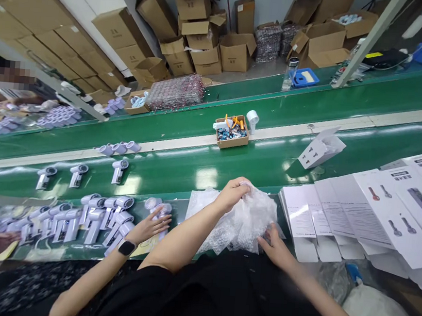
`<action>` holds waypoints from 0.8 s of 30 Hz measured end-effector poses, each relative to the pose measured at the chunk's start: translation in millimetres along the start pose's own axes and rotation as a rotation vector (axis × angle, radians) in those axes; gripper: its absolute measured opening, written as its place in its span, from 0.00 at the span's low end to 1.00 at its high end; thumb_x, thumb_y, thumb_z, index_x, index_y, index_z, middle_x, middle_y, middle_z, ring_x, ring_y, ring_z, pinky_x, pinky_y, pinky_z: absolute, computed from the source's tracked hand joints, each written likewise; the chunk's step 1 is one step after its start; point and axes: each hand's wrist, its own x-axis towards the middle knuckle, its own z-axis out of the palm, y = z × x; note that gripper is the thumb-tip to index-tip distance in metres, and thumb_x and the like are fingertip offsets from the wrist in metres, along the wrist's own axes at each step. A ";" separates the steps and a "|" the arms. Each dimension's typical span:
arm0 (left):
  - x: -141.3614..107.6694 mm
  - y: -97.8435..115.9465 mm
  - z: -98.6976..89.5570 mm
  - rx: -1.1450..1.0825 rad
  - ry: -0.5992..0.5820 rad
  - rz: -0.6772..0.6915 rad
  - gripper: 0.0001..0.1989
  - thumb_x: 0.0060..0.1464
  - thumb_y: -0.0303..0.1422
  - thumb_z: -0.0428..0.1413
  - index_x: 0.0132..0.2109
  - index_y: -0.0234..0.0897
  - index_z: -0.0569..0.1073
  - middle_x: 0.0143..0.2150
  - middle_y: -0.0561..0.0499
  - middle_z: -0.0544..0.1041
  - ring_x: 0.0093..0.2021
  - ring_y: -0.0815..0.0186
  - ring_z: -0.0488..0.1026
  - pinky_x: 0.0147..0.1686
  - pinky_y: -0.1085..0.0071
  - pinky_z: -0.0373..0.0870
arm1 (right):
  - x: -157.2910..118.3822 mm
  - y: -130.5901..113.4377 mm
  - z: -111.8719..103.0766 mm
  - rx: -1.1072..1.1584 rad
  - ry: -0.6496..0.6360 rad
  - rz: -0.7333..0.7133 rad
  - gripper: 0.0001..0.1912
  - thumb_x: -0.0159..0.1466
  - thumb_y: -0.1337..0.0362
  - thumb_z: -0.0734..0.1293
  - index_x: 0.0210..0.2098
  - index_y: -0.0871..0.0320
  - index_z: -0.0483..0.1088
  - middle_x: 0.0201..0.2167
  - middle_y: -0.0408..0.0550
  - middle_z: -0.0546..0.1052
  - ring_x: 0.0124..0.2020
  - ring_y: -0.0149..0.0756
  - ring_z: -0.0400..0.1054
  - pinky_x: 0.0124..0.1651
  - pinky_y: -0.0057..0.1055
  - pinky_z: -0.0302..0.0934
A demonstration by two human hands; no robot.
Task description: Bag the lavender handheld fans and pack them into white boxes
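My left hand (233, 195) is closed, its fingers pinching the top of a crumpled bubble wrap bag (259, 213) in front of me. More flat bubble wrap bags (207, 201) lie beneath it on the green bench. At the lower right edge of the same bag is my right hand (276, 247), thumb and forefinger apart, by the plastic; I cannot tell whether it touches. What the bag contains, if anything, cannot be made out.
A co-worker's hand (154, 225) reaches to lilac handheld devices (96, 219) at the left. Printed white boxes (331, 206) lie stacked at the right. On the conveyor are an upright open box (321, 149), a small parts carton (233, 141) and several lilac devices (119, 171).
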 end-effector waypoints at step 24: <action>-97.2 -88.0 -57.1 0.074 0.600 -0.237 0.14 0.53 0.38 0.56 0.42 0.30 0.72 0.30 0.48 0.75 0.24 0.71 0.70 0.26 0.75 0.66 | -17.1 -98.7 12.1 0.573 -0.176 0.015 0.31 0.51 0.54 0.72 0.51 0.51 0.59 0.50 0.52 0.72 0.47 0.45 0.70 0.48 0.42 0.66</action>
